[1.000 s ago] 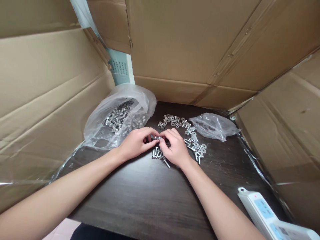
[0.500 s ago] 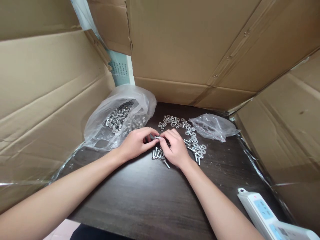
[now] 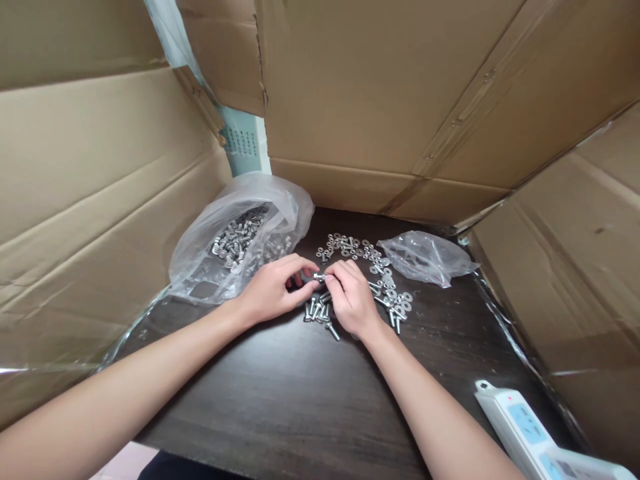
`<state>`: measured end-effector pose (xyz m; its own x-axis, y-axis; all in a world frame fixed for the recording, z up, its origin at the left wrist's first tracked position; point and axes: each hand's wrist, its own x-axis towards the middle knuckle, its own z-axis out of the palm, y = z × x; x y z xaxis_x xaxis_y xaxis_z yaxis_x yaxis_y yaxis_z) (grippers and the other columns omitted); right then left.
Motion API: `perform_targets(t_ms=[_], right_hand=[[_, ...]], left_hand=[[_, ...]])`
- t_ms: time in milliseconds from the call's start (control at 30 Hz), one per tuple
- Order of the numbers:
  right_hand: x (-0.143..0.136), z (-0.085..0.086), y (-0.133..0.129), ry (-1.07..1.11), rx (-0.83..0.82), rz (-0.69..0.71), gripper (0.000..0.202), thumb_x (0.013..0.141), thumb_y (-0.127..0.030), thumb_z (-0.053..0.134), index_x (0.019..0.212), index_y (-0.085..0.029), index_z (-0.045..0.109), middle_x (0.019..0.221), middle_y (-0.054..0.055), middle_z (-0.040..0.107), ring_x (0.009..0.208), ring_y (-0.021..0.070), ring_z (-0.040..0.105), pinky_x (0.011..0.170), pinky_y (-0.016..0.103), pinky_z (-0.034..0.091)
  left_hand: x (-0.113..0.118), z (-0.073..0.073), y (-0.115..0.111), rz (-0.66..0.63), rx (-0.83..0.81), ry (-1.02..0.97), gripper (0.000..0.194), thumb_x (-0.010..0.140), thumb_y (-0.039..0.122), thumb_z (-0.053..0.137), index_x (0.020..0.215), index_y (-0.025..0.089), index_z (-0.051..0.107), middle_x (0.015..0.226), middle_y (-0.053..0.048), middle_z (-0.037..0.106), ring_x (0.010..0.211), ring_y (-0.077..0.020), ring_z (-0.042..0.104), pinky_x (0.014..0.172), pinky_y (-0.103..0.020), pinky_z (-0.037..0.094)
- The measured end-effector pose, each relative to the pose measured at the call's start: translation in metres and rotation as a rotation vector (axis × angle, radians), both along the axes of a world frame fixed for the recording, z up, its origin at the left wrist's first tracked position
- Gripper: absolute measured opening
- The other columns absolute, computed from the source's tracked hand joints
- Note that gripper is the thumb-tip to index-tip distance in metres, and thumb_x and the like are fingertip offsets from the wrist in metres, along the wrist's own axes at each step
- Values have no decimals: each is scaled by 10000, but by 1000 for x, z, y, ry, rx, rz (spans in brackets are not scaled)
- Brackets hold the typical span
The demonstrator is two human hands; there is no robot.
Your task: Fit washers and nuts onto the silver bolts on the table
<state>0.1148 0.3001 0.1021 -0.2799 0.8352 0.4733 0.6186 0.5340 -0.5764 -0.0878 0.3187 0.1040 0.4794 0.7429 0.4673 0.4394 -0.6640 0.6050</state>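
Between the fingertips of both hands is a small silver bolt (image 3: 319,277), lying about level. The thumb and forefinger of my left hand (image 3: 274,288) are closed around its head end. My right hand (image 3: 353,299) pinches the other end, and its fingers hide that part. Whether a nut or washer sits on the bolt is too small to tell. Just below the hands lies a loose group of bolts (image 3: 316,310) on the dark table (image 3: 280,400). Washers, nuts and more bolts (image 3: 387,277) spread in a curved band behind and right of my right hand.
A clear plastic bag (image 3: 287,200) full of bolts (image 3: 237,240) stands open at the back left. Another clear bag (image 3: 430,257) lies crumpled at the back right. Cardboard walls (image 3: 350,87) enclose the table on three sides. A white power strip (image 3: 525,427) rests at the front right.
The right fingertips have shifted slightly right along the bolt, and more of it shows between the hands. The left hand has barely moved. The view has tilted a little.
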Motion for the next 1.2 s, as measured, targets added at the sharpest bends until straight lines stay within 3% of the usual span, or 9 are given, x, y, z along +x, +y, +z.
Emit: perform_targets(t_ms=[167, 467, 833, 1000, 1200], right_hand=[[1, -2, 2, 24, 12, -43, 220, 1003, -194, 428, 794, -227, 489, 793, 41, 579, 811, 224, 511, 763, 370, 395], [0, -3, 2, 30, 36, -36, 219, 1006, -189, 441, 798, -221, 501, 787, 37, 582, 806, 218, 509, 760, 368, 399], [-1, -1, -2, -11, 66, 73, 202, 996, -161, 463, 815, -219, 529, 797, 43, 601, 802, 220, 508, 740, 375, 412], [-1, -1, -2, -29, 72, 83, 214, 999, -156, 460, 805, -218, 528, 793, 42, 598, 788, 217, 496, 735, 378, 403], [-1, -2, -1, -11, 68, 69, 210, 1004, -166, 461, 810, -217, 526, 792, 41, 596, 790, 216, 501, 732, 374, 401]], left_hand=[[0, 0, 0, 15, 13, -12, 229, 925, 147, 553, 1118, 175, 673, 914, -26, 660, 716, -127, 598, 718, -272, 517], [0, -1, 1, 2, -3, -4, 268, 863, 110, 566, 1104, 181, 660, 831, 6, 598, 682, -122, 554, 689, -257, 475], [-2, 1, 0, -21, -12, 73, 285, 881, 329, 729, 1139, 214, 691, 773, 27, 529, 688, -140, 514, 670, -267, 411], [-1, 0, 1, -7, 7, 75, 170, 920, 330, 698, 1027, 199, 716, 729, 29, 506, 668, -134, 508, 651, -257, 389], [0, 0, 1, 21, 11, 74, 168, 919, 332, 689, 1011, 194, 718, 715, 27, 508, 666, -139, 515, 655, -260, 387]])
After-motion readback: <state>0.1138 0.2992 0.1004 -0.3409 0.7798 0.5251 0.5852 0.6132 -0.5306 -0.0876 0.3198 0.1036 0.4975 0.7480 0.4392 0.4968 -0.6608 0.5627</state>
